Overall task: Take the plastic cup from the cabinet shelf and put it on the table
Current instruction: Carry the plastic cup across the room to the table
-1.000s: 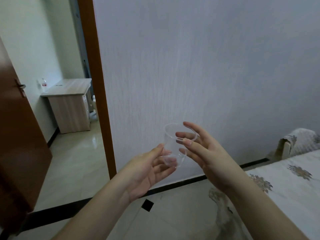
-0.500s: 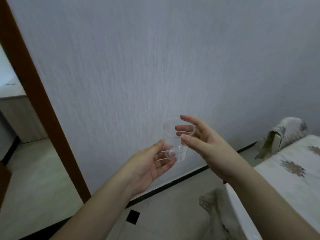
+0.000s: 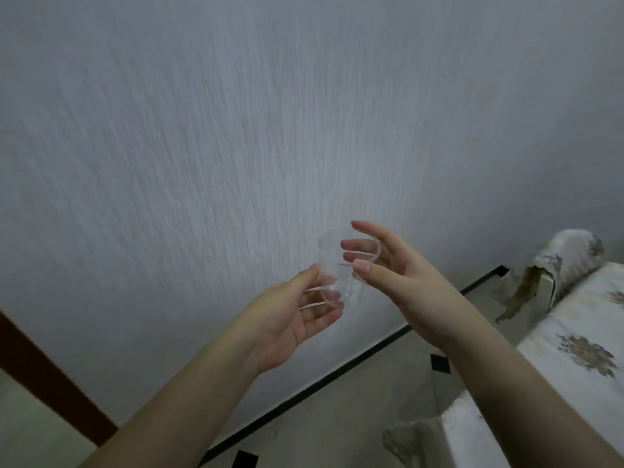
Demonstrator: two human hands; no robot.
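A clear plastic cup [image 3: 332, 251] is held upright in the air in front of a pale textured wall. My left hand [image 3: 290, 319] cradles its base from below, thumb against the near side and fingers under the bottom. My right hand [image 3: 388, 268] grips the rim and upper wall, fingers curled around the far side and thumb on the near side. The table [image 3: 570, 352], covered with a white floral cloth, lies at the lower right, below and to the right of the cup. The cabinet is out of view.
A chair back [image 3: 570, 255] draped in floral cloth stands past the table's far end. A brown door frame [image 3: 50, 376] crosses the lower left. Pale floor tiles with small black diamonds [image 3: 439, 363] and a black skirting line run along the wall.
The view has swung right: the doorway and the desk beyond it have slid out, and more of the table shows. Both hands keep the same hold on the cup.
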